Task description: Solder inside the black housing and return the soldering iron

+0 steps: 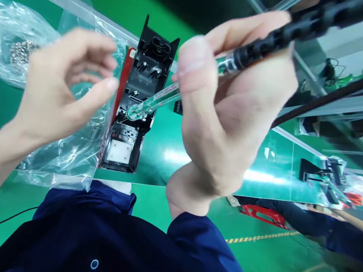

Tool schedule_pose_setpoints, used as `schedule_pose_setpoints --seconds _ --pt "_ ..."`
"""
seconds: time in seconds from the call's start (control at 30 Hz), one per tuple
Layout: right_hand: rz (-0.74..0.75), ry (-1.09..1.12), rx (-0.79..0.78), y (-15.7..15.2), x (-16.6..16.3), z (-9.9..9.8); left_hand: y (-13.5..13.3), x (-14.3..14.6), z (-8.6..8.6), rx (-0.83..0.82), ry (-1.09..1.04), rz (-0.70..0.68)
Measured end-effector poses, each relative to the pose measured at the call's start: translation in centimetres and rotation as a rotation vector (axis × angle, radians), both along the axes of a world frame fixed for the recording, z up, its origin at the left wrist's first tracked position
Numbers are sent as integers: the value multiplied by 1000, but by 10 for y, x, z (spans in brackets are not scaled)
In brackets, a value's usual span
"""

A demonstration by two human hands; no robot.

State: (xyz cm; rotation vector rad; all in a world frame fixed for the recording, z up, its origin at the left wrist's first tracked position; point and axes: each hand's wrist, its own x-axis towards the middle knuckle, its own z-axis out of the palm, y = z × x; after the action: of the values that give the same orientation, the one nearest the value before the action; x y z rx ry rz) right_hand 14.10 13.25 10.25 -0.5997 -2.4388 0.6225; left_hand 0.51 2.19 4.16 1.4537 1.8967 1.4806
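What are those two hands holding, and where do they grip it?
The right hand grips an electric screwdriver around its black body, just above the clear green tip. The left hand holds nothing, fingers loosely curled above a plastic bag.

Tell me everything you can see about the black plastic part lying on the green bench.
The black plastic part is a long, narrow moulded housing lying open side up on the green bench, its notched end pointing away. Ribs, clips and a round socket show inside, and a pale square pad sits at the near end. A red strip runs along its left edge, which rests on a clear plastic bag. The screwdriver tip meets its middle; the right hand grips that tool. The left hand hovers open above, not touching it.
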Motion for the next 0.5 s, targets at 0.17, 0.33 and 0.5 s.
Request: schedule_pose_setpoints --seconds 0.17,0.33,0.5 --pt "-30 -199 -7 1 13 9 -30 1 -64 -250 49 40" --pt "-59 -246 41 5 2 11 -36 12 -98 -334 184 -129" --pt "-120 -213 129 5 -1 18 -35 14 -108 -379 130 -110"
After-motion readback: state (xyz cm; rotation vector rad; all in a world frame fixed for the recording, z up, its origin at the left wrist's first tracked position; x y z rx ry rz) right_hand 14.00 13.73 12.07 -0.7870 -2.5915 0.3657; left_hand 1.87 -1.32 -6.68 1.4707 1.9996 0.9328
